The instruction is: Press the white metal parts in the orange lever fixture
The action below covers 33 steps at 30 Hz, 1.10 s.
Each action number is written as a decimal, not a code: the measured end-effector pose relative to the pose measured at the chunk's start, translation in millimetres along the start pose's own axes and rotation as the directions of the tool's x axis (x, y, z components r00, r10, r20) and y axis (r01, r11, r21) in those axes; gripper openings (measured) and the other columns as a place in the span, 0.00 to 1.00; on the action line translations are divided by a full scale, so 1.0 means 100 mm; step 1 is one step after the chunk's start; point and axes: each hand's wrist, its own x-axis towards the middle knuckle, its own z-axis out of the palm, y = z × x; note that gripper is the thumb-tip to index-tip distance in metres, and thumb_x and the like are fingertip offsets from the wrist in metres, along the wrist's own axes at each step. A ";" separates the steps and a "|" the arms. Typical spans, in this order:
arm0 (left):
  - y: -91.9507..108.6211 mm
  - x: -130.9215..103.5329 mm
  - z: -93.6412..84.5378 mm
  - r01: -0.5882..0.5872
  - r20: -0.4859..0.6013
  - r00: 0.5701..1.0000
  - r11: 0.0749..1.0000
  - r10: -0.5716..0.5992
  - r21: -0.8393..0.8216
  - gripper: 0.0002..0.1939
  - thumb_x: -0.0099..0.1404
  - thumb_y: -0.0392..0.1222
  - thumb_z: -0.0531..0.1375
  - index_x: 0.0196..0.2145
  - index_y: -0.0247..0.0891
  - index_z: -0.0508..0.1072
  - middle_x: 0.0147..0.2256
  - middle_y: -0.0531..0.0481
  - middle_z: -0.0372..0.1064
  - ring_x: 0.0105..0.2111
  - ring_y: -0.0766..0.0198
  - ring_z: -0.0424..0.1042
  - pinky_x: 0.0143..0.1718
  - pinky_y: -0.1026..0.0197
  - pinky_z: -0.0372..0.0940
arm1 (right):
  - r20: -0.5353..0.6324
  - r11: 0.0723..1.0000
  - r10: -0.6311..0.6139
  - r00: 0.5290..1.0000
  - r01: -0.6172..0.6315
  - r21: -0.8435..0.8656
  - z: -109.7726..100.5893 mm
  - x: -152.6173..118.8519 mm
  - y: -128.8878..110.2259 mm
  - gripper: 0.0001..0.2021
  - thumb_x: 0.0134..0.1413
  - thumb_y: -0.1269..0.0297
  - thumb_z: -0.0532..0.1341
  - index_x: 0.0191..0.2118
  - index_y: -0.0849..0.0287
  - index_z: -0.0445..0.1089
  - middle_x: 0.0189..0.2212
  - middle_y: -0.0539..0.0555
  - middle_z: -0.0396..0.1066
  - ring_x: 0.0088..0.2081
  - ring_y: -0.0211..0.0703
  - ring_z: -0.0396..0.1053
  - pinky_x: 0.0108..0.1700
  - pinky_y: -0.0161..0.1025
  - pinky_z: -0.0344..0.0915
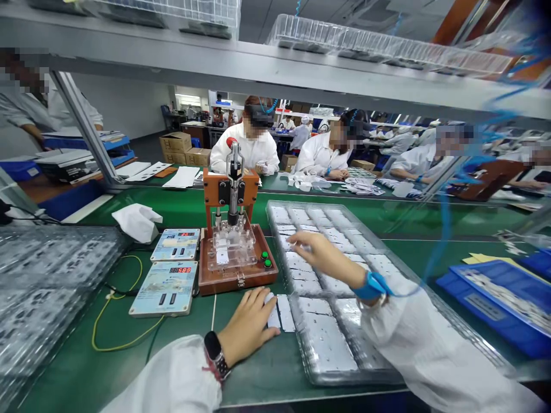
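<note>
My left hand [249,324] lies flat on the green work surface, fingers extended and partly covering a thin white rectangular plate [274,319]. A second white plate [286,313] lies just right of it. Over the left columns of a clear plastic tray [303,350], my right hand [321,255] is reaching with thumb and forefinger close together. What sits between those fingertips is too small to make out. White rectangular plates [329,344] fill the tray's compartments. Behind my left hand stands a small toggle press [233,189] with a clear fixture [241,252] that carries a small white piece [222,256].
Two boxes with red digital displays [166,289] stand left of the press, with a yellow cable [97,335]. Stacked clear trays [51,292] lie far left. A blue bin [482,304] holds white parts at right. A blue coiled cord [445,229] hangs near my right arm. Co-workers sit opposite.
</note>
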 end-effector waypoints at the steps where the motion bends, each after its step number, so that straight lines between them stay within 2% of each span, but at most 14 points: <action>1: 0.00 -0.02 -0.03 -0.009 -0.024 1.000 1.000 0.010 0.010 0.26 0.60 0.47 0.63 0.54 0.38 0.65 0.54 0.35 0.63 0.55 0.44 0.62 0.53 0.40 0.62 | 0.065 0.997 -0.060 0.996 0.057 0.049 0.02 -0.06 -0.15 0.11 0.59 0.65 0.55 0.44 0.58 0.70 0.42 0.55 0.73 0.44 0.44 0.71 0.46 0.41 0.66; 4: -0.01 -0.10 -0.23 -0.055 -0.155 0.986 0.997 0.062 0.047 0.27 0.60 0.50 0.62 0.54 0.38 0.65 0.52 0.36 0.65 0.53 0.45 0.64 0.52 0.41 0.62 | 0.179 0.989 -0.131 0.975 0.117 0.087 0.09 -0.18 -0.45 0.11 0.59 0.65 0.55 0.45 0.59 0.69 0.43 0.56 0.73 0.44 0.46 0.71 0.46 0.43 0.66; 7: -0.14 -0.08 -0.52 -0.055 -0.291 0.952 0.991 0.090 0.126 0.28 0.63 0.50 0.59 0.57 0.37 0.61 0.55 0.35 0.61 0.56 0.45 0.60 0.55 0.42 0.59 | 0.164 0.986 -0.151 0.975 0.136 0.100 0.12 -0.17 -0.55 0.11 0.59 0.66 0.54 0.45 0.59 0.69 0.43 0.57 0.73 0.45 0.47 0.70 0.47 0.44 0.66; 9: -0.29 0.01 -0.68 -0.015 -0.317 0.946 0.988 0.063 0.152 0.27 0.65 0.49 0.57 0.59 0.36 0.60 0.56 0.34 0.60 0.57 0.46 0.59 0.56 0.44 0.58 | 0.139 0.981 -0.166 0.976 0.149 0.123 0.13 -0.12 -0.57 0.10 0.60 0.67 0.54 0.44 0.59 0.69 0.42 0.56 0.73 0.44 0.46 0.70 0.46 0.43 0.66; 12: -0.49 0.22 -0.88 0.075 -0.245 0.969 0.981 -0.030 0.177 0.26 0.66 0.48 0.56 0.58 0.34 0.60 0.58 0.35 0.59 0.59 0.46 0.56 0.57 0.44 0.56 | 0.104 0.975 -0.185 0.977 0.169 0.147 0.12 -0.05 -0.60 0.10 0.60 0.67 0.53 0.43 0.59 0.70 0.41 0.56 0.73 0.43 0.45 0.71 0.45 0.41 0.66; 14: -0.55 0.34 -0.97 0.125 -0.169 0.981 0.971 -0.092 0.203 0.24 0.68 0.46 0.55 0.58 0.34 0.61 0.59 0.35 0.58 0.61 0.47 0.54 0.59 0.43 0.51 | 0.096 0.972 -0.190 0.977 0.174 0.159 0.10 -0.03 -0.62 0.10 0.61 0.67 0.53 0.43 0.59 0.70 0.41 0.56 0.73 0.42 0.45 0.71 0.44 0.40 0.66; 18: -0.53 0.44 -1.09 0.179 -0.009 0.984 0.969 -0.180 0.170 0.20 0.70 0.46 0.50 0.56 0.37 0.64 0.56 0.42 0.64 0.61 0.53 0.55 0.61 0.47 0.48 | 0.059 0.960 -0.209 0.976 0.193 0.204 0.06 -0.01 -0.62 0.10 0.61 0.67 0.52 0.42 0.58 0.70 0.40 0.55 0.74 0.42 0.43 0.71 0.44 0.40 0.66; 21: -0.48 0.44 -1.14 0.210 0.040 0.975 0.965 -0.218 0.155 0.20 0.70 0.45 0.48 0.57 0.39 0.63 0.58 0.44 0.61 0.61 0.54 0.55 0.61 0.49 0.49 | -0.019 0.947 -0.232 0.973 0.230 0.226 0.00 0.07 -0.62 0.09 0.60 0.67 0.53 0.40 0.59 0.70 0.38 0.54 0.74 0.40 0.43 0.71 0.43 0.40 0.66; 24: -0.45 0.45 -1.18 0.249 0.080 0.961 0.955 -0.264 0.162 0.22 0.69 0.44 0.48 0.59 0.38 0.61 0.61 0.43 0.56 0.63 0.53 0.51 0.61 0.48 0.47 | -0.228 0.933 -0.228 0.946 0.280 0.226 -0.15 0.28 -0.66 0.09 0.59 0.67 0.53 0.41 0.60 0.69 0.39 0.56 0.74 0.40 0.44 0.71 0.41 0.41 0.67; 26: -0.45 0.47 -1.22 0.263 0.112 0.953 0.952 -0.282 0.157 0.23 0.69 0.44 0.48 0.59 0.38 0.60 0.62 0.44 0.53 0.63 0.53 0.48 0.61 0.48 0.46 | -0.409 0.919 -0.207 0.889 0.320 0.231 -0.31 0.51 -0.73 0.10 0.58 0.66 0.54 0.42 0.60 0.69 0.40 0.57 0.73 0.41 0.44 0.71 0.41 0.41 0.67; 28: -0.45 0.50 -1.24 0.271 0.148 0.945 0.952 -0.292 0.144 0.24 0.68 0.43 0.48 0.61 0.38 0.59 0.63 0.45 0.50 0.64 0.54 0.47 0.62 0.49 0.46 | -0.538 0.900 -0.180 0.824 0.359 0.249 -0.47 0.80 -0.81 0.10 0.57 0.65 0.55 0.42 0.60 0.69 0.40 0.56 0.73 0.41 0.44 0.70 0.41 0.40 0.67; 30: -0.45 0.51 -1.25 0.281 0.172 0.938 0.951 -0.301 0.133 0.26 0.68 0.44 0.47 0.62 0.36 0.55 0.64 0.44 0.48 0.64 0.54 0.45 0.62 0.49 0.45 | -0.587 0.883 -0.145 0.797 0.372 0.287 -0.59 1.11 -0.90 0.10 0.57 0.64 0.55 0.43 0.60 0.68 0.39 0.55 0.72 0.41 0.43 0.69 0.42 0.39 0.66; 33: -0.46 0.50 -1.24 0.283 0.183 0.936 0.952 -0.301 0.118 0.28 0.69 0.44 0.46 0.65 0.37 0.50 0.65 0.45 0.45 0.65 0.54 0.43 0.62 0.47 0.44 | -0.555 0.883 -0.031 0.831 0.284 0.375 -0.67 1.54 -1.02 0.10 0.58 0.61 0.55 0.42 0.61 0.66 0.38 0.54 0.70 0.40 0.41 0.68 0.43 0.38 0.63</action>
